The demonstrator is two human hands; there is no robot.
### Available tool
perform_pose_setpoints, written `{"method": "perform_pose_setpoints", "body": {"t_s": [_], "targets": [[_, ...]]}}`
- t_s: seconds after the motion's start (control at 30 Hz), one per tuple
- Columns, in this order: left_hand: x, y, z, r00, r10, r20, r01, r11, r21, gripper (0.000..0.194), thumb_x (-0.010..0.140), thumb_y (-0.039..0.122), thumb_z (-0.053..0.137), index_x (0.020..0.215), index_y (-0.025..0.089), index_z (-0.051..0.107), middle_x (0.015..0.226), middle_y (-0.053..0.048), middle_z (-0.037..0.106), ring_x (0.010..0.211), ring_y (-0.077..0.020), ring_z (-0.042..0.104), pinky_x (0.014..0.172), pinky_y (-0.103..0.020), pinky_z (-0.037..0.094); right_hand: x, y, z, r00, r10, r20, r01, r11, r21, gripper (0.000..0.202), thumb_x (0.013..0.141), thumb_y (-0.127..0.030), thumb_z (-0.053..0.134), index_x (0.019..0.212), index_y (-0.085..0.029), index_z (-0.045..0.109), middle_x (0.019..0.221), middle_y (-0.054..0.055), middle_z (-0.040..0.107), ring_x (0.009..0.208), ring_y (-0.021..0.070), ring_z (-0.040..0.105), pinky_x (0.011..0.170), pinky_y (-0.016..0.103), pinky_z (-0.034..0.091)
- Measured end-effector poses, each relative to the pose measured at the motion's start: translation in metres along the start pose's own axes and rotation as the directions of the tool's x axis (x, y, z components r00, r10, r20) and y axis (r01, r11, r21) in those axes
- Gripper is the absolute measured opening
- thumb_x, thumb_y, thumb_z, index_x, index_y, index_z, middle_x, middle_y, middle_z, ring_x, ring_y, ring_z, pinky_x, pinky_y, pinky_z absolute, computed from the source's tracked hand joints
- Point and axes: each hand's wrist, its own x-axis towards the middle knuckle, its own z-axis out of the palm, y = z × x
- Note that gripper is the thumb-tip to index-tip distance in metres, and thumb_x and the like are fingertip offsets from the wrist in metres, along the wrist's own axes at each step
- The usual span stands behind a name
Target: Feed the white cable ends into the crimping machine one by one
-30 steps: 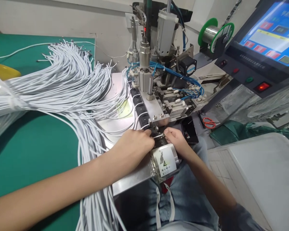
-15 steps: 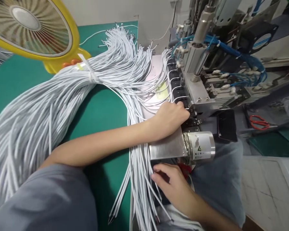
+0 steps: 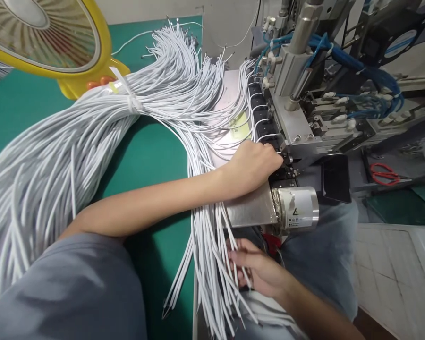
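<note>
Fingers [image 3: 276,159] of the left hand [image 3: 251,163] curl inward at the near end of a row of black rectangular blocks [image 3: 264,115]; whether they grip a cable is hidden. On the near side of that row, the right hand [image 3: 260,269] has its fingers bent among the loose ends of thin white round cables [image 3: 205,241]; whether it grips any cannot be told. The cables spread left of the row over a green desk [image 3: 159,160], several looping onto its blocks. Red-handled scissors [image 3: 384,174] lie well right of the row.
</note>
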Motion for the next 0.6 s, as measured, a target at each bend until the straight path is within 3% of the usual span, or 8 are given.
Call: {"method": "perform_pose_setpoints", "body": {"t_s": [0.13,0.23,0.33,0.4,0.43,0.5,0.57,0.6], "targets": [[0.0,0.0,0.001,1.0,-0.001,-0.016,0.001,1.0,0.004,0.024,0.076,0.002,0.04,0.07,0.01,0.062,0.067,-0.011,0.06,0.063,-0.0201,0.06,0.047,-0.027,0.031,0.003,0.006,-0.006,0.997,0.009,0.073,-0.023,0.981,0.192,0.044,0.067,-0.057,0.067,0.072,-0.014,0.056,0.057,-0.003,0.046,0.041,0.0038,0.034,0.036,0.017,0.023],[0.001,0.0,0.002,1.0,-0.001,-0.009,0.001,1.0,-0.002,0.025,0.076,0.002,0.04,0.07,0.01,0.063,0.067,-0.011,0.06,0.064,-0.0199,0.06,0.049,-0.027,0.033,0.002,0.006,-0.007,0.999,-0.008,0.054,-0.005,0.973,0.23,0.042,0.065,-0.055,0.069,0.073,-0.015,0.056,0.056,-0.004,0.042,0.042,0.004,0.034,0.039,0.017,0.028],[0.001,0.0,0.0,1.0,0.001,-0.009,-0.001,1.0,-0.004,0.026,0.076,0.001,0.039,0.071,0.009,0.064,0.067,-0.011,0.059,0.064,-0.0196,0.06,0.051,-0.027,0.034,-0.002,0.003,-0.008,0.996,-0.091,0.026,0.087,0.989,0.116,0.033,0.066,-0.042,0.073,0.077,-0.016,0.055,0.058,-0.005,0.038,0.047,0.0038,0.031,0.044,0.015,0.026],[0.001,0.002,-0.004,1.0,0.009,-0.014,-0.01,1.0,-0.009,0.027,0.075,0.001,0.038,0.072,0.009,0.064,0.066,-0.01,0.058,0.063,-0.0191,0.059,0.05,-0.028,0.034,-0.007,0.001,-0.007,0.969,-0.244,-0.04,0.235,0.959,-0.159,0.03,0.072,-0.043,0.067,0.076,-0.017,0.054,0.059,-0.004,0.037,0.05,0.0055,0.03,0.045,0.017,0.024],[0.0,0.005,-0.008,1.0,0.019,-0.021,-0.019,1.0,-0.016,0.027,0.075,0.001,0.038,0.073,0.009,0.064,0.065,-0.01,0.058,0.061,-0.0184,0.058,0.05,-0.028,0.034,-0.01,0.001,-0.007,0.929,-0.362,-0.082,0.311,0.879,-0.36,0.028,0.077,-0.044,0.062,0.075,-0.017,0.055,0.059,-0.003,0.039,0.052,0.007,0.033,0.047,0.018,0.026],[-0.005,0.014,-0.017,0.997,0.062,-0.056,-0.065,0.996,-0.054,0.026,0.076,0.003,0.038,0.074,0.009,0.063,0.064,-0.008,0.057,0.055,-0.0157,0.054,0.047,-0.027,0.032,-0.016,0.001,-0.006,0.799,-0.594,-0.092,0.341,0.573,-0.745,0.026,0.085,-0.04,0.051,0.073,-0.017,0.057,0.059,-0.001,0.045,0.055,0.0101,0.04,0.052,0.022,0.032],[-0.015,0.027,-0.025,0.979,0.157,-0.126,-0.174,0.976,-0.132,0.025,0.078,0.004,0.039,0.071,0.012,0.061,0.062,-0.005,0.055,0.049,-0.0119,0.048,0.044,-0.025,0.028,-0.021,0.003,-0.005,0.681,-0.731,-0.036,0.248,0.277,-0.928,0.027,0.088,-0.035,0.044,0.074,-0.018,0.06,0.062,0.002,0.053,0.059,0.0132,0.047,0.058,0.024,0.036],[-0.02,0.034,-0.028,0.962,0.207,-0.18,-0.239,0.955,-0.179,0.025,0.079,0.004,0.039,0.067,0.013,0.059,0.06,-0.003,0.053,0.046,-0.0104,0.044,0.042,-0.024,0.025,-0.023,0.004,-0.005,0.629,-0.777,-0.013,0.204,0.181,-0.962,0.027,0.088,-0.033,0.043,0.074,-0.018,0.061,0.062,0.004,0.055,0.06,0.0148,0.049,0.058,0.025,0.038]]}}
